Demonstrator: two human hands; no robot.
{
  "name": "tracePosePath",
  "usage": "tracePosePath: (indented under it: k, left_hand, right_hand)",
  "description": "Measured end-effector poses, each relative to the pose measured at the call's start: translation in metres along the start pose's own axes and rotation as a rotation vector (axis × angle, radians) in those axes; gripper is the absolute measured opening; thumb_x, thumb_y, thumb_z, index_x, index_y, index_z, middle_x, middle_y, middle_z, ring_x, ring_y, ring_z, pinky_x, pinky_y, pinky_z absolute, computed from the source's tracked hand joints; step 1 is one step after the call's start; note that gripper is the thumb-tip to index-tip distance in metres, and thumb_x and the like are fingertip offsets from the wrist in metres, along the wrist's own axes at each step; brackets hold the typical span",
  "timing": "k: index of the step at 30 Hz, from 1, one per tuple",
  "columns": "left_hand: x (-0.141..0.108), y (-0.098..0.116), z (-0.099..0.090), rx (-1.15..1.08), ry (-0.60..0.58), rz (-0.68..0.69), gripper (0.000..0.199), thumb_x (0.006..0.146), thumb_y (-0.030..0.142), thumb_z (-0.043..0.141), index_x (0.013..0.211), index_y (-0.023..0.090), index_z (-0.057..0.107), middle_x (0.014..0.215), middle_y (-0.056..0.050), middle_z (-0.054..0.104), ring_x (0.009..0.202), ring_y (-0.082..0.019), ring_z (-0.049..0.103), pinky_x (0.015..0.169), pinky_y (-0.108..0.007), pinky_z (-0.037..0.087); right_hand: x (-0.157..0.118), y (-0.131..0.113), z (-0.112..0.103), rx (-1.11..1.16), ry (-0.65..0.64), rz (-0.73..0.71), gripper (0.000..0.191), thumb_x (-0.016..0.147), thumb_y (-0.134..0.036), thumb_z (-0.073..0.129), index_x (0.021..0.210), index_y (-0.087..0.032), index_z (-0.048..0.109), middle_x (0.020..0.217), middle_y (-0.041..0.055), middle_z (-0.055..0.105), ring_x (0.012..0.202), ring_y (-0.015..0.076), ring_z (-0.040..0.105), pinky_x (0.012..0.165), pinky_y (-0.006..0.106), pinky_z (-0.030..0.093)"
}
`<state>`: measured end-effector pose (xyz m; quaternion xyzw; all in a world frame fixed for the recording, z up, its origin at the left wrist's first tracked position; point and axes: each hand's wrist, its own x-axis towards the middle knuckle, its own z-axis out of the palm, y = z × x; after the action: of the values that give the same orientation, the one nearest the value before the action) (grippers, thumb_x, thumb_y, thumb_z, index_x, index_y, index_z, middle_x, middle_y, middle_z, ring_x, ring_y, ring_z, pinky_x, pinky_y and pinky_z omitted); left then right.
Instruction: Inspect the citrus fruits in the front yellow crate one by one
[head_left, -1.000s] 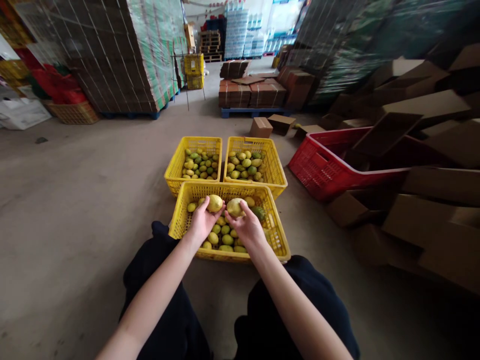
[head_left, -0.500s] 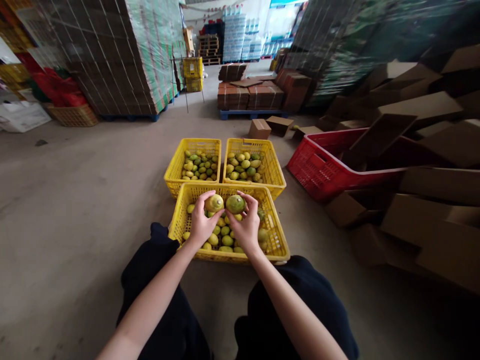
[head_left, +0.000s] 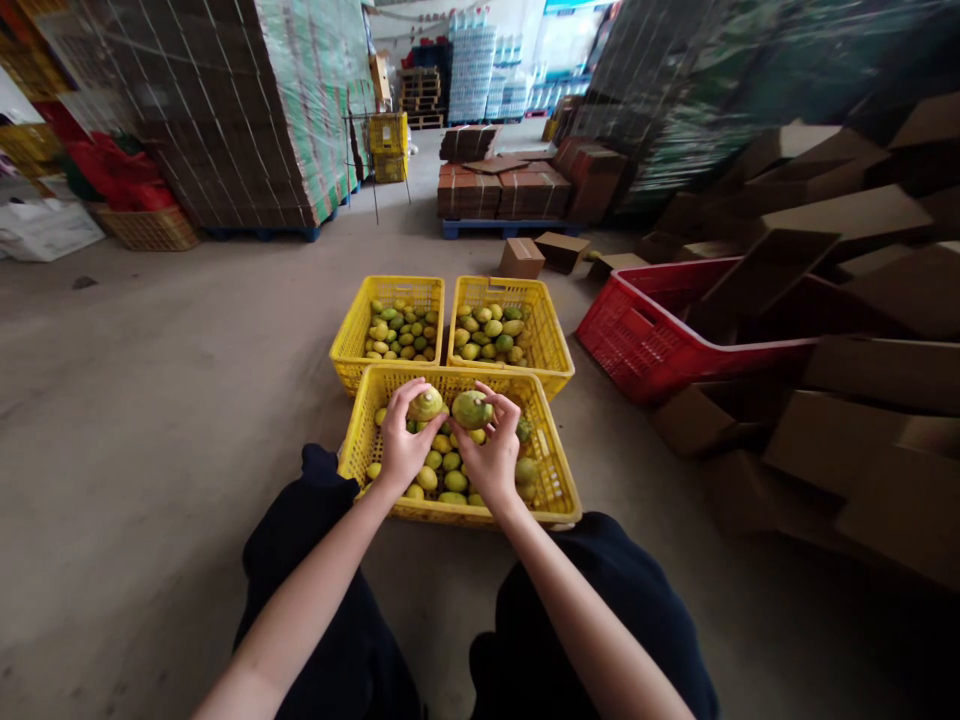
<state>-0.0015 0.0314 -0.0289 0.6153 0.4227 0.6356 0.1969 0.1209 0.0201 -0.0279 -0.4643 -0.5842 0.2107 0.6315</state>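
Observation:
Over the near yellow crate (head_left: 562, 470), my left hand (head_left: 405, 440) grips a yellow-green fruit (head_left: 426, 404) between thumb and fingers. Beside it my right hand (head_left: 493, 448) is closed on a greener fruit (head_left: 471, 410). The two fruits are close together, with a narrow gap between them, their stem ends showing. Several yellow and green fruits (head_left: 454, 481) lie in the crate below my hands. Behind it stand a left rear yellow crate (head_left: 347, 345) and a right rear yellow crate (head_left: 556, 345), each holding similar fruits.
To the right is a red crate (head_left: 630, 335) with cardboard in it, beside a heap of cardboard boxes (head_left: 847, 440). Further back, flattened cartons (head_left: 532, 192) sit on a blue pallet. A wrapped stack (head_left: 225, 110) stands at the back left.
Both fruits have turned slightly in my fingers; the right one's stem end now points more to the right. My hands have otherwise hardly moved, and both still hold their fruits.

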Motion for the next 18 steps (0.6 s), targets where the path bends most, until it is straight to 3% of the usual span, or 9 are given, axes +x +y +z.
tracePosePath:
  k: [6, 10, 13, 16, 18]
  left_hand:
    - [0.002, 0.006, 0.003, -0.292, 0.062, -0.234, 0.052, 0.065, 0.019, 0.077, 0.107, 0.024, 0.046, 0.117, -0.007, 0.058, 0.112, -0.02, 0.055, 0.096, -0.035, 0.044]
    - [0.009, 0.01, -0.001, -0.583, 0.058, -0.597, 0.042, 0.063, 0.023, 0.076, 0.099, 0.022, 0.053, 0.101, -0.002, 0.062, 0.093, -0.016, 0.061, 0.078, -0.026, 0.05]
    - [0.015, 0.012, -0.006, -0.821, 0.02, -0.876, 0.032, 0.071, 0.033, 0.066, 0.099, 0.019, 0.06, 0.091, -0.003, 0.064, 0.072, -0.014, 0.062, 0.058, -0.023, 0.05]
    - [0.017, 0.016, -0.01, -0.966, -0.072, -0.961, 0.035, 0.078, 0.039, 0.054, 0.106, 0.019, 0.062, 0.081, -0.004, 0.065, 0.053, -0.011, 0.057, 0.041, -0.019, 0.041]
    - [0.017, 0.018, -0.01, -1.035, -0.065, -0.988, 0.033, 0.079, 0.038, 0.052, 0.103, 0.019, 0.064, 0.078, -0.004, 0.066, 0.049, -0.01, 0.054, 0.039, -0.018, 0.04]
  right_hand:
    - [0.002, -0.008, 0.0, 0.112, 0.019, 0.111, 0.048, 0.068, -0.018, 0.068, 0.104, -0.026, 0.037, 0.121, 0.0093, 0.056, 0.107, 0.0208, 0.057, 0.075, 0.032, 0.052]
    - [0.01, -0.011, -0.006, 0.356, -0.048, 0.384, 0.045, 0.065, -0.026, 0.071, 0.101, -0.026, 0.044, 0.103, 0.0015, 0.061, 0.083, 0.0173, 0.062, 0.061, 0.027, 0.053]
    - [0.016, -0.015, -0.011, 0.58, -0.146, 0.634, 0.031, 0.072, -0.037, 0.061, 0.099, -0.023, 0.054, 0.089, 0.0001, 0.064, 0.06, 0.0135, 0.057, 0.042, 0.022, 0.044]
    - [0.021, -0.018, -0.012, 0.738, -0.178, 0.799, 0.032, 0.075, -0.04, 0.054, 0.101, -0.022, 0.059, 0.086, 0.0011, 0.067, 0.053, 0.0118, 0.054, 0.038, 0.02, 0.039]
    - [0.022, -0.017, -0.011, 0.839, -0.175, 0.832, 0.032, 0.076, -0.04, 0.052, 0.1, -0.021, 0.061, 0.08, 0.001, 0.067, 0.051, 0.0114, 0.053, 0.038, 0.02, 0.04]
